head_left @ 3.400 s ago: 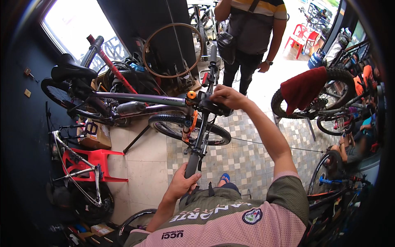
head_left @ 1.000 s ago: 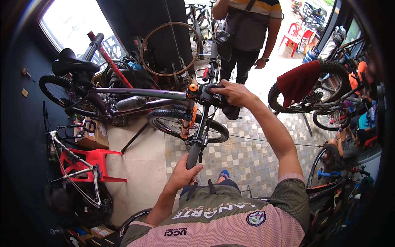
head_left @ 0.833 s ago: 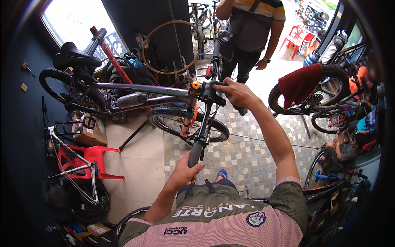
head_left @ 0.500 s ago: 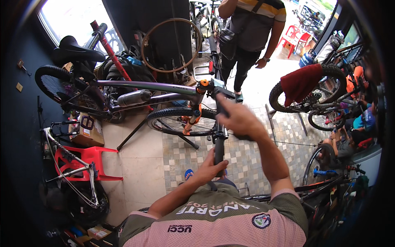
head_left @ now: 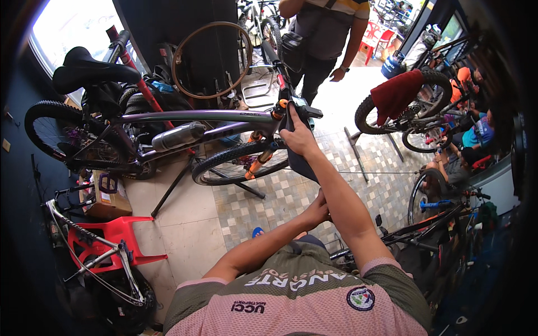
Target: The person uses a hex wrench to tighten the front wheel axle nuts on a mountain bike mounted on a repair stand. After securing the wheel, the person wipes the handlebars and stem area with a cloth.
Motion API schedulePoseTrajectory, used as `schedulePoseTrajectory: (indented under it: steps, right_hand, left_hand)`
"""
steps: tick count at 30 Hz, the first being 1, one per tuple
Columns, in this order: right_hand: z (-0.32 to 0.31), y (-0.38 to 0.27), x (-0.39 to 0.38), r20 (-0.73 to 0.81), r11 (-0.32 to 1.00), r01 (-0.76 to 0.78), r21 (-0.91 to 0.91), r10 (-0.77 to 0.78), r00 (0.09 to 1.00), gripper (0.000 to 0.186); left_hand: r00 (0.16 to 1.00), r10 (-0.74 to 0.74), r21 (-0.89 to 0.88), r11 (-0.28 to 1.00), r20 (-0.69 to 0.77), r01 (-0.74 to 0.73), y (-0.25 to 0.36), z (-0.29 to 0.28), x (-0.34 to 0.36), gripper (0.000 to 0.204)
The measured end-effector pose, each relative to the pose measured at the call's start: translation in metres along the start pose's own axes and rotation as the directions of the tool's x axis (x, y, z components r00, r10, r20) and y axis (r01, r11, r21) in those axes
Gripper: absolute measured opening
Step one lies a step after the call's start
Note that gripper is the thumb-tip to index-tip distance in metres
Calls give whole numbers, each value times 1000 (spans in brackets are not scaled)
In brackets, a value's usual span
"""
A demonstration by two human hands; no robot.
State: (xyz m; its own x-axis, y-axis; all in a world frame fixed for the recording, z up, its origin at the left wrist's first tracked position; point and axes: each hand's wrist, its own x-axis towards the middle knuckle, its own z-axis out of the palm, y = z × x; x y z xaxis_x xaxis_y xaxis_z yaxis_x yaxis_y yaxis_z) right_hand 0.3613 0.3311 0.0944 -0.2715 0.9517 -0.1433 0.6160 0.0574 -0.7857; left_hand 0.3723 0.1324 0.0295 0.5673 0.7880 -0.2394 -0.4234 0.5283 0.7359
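A purple-grey mountain bike [head_left: 196,116] with a black saddle [head_left: 89,73] is held up in front of me, its orange-legged fork [head_left: 259,163] turned at an angle. My right hand [head_left: 298,134] is closed on a dark cloth [head_left: 302,167], pressed against the bike's front end by the stem. Part of the cloth hangs below the fingers. Nearer to me, my left hand [head_left: 318,209] is closed around the near end of the handlebar, largely hidden by my right forearm. The handlebar's far end [head_left: 270,51] points away from me.
A red stand post [head_left: 147,89] rises behind the bike. At left, a bare frame [head_left: 101,255] leans on a red plastic chair [head_left: 137,238]. Ahead stands a person [head_left: 322,39]. To the right, a red cloth [head_left: 397,96] drapes over another bike's wheel; people sit beyond it.
My right hand has moved inward to the stem area with the dark cloth. The handlebar has swung, its near end going right, with my left hand on it. The view has shifted too.
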Motion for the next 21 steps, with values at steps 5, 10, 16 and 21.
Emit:
schedulePoseTrajectory:
  steps: [5,10,16,21]
  right_hand:
    - [21,-2,-25,16,926,-30,377,26,1000,102]
    - [30,-1,-16,-154,998,32,53,-24,988,104]
    - [78,-75,-42,222,950,220,-224,-170,960,98]
    - [36,-108,-6,33,785,31,-619,-13,999,90]
  left_hand:
    - [931,324,325,874,166,-362,-10,-20,21,45]
    - [941,310,-125,947,135,-294,-35,-10,45,50]
    - [985,107,37,994,-132,-103,-2,8,40,67]
    - [992,35,-404,915,119,17,-72,-17,97,44]
